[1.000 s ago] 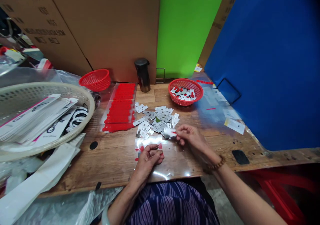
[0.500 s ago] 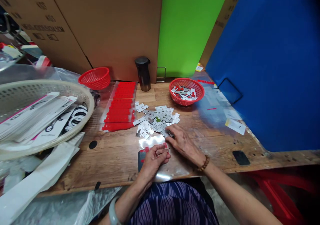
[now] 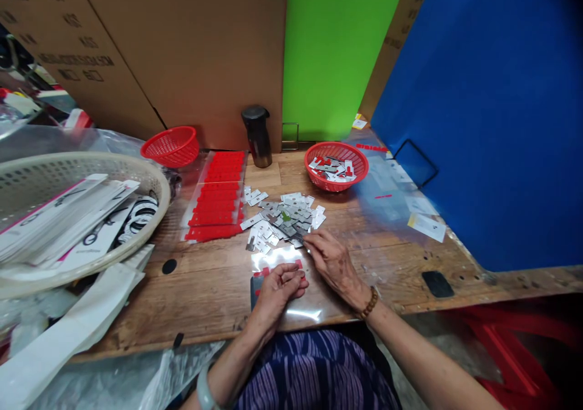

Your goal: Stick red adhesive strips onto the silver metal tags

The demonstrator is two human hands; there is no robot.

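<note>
My left hand (image 3: 283, 285) rests with curled fingers over a clear plastic sheet (image 3: 306, 314) at the table's front edge. Its fingertips and thumb are pressed together; what they hold, if anything, is too small to name. Red pieces (image 3: 262, 272) and a dark grey patch (image 3: 257, 291) show beside this hand. At the near right edge of a pile of small flat metal plates (image 3: 291, 215), my right hand (image 3: 334, 267) pinches one plate between thumb and fingers. Many plates are grey or white with notches or holes, and a green bit lies among them.
Left of the pile lie stacked red strips in clear plastic (image 3: 216, 197). Behind stand a dark lidded bottle (image 3: 257, 136), a red basket (image 3: 337, 182) of plates and another red basket (image 3: 170, 146). A large cream basket (image 3: 159, 206) fills the left; a blue panel (image 3: 483, 124) borders the right.
My right hand has drawn slightly back from the pile, its fingers now closer together on a plate. My left hand stays nearly in place. The whole view has shifted a little.
</note>
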